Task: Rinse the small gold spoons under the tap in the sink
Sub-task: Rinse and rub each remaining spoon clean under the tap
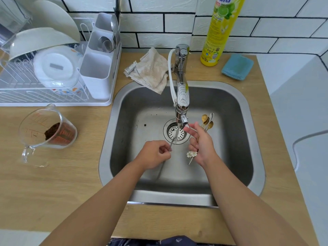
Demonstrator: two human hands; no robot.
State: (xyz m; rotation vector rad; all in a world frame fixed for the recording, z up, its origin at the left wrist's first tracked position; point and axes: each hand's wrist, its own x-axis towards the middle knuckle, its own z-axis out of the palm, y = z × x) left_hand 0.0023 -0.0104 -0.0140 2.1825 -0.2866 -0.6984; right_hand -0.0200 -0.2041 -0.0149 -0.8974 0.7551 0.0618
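Over the sink (124, 107), the left hand (152, 155) pinches one thin spoon (173, 141) and holds it in the water from the tap (182, 96), above the drain (175, 133). Right hand (202, 148) is closed around a bunch of gold spoons (207, 121), bowls pointing up, flower ends below. Farther back, a cloth (150, 70) hangs over the sink edge and a yellow bottle (220, 31) stands by the wall.
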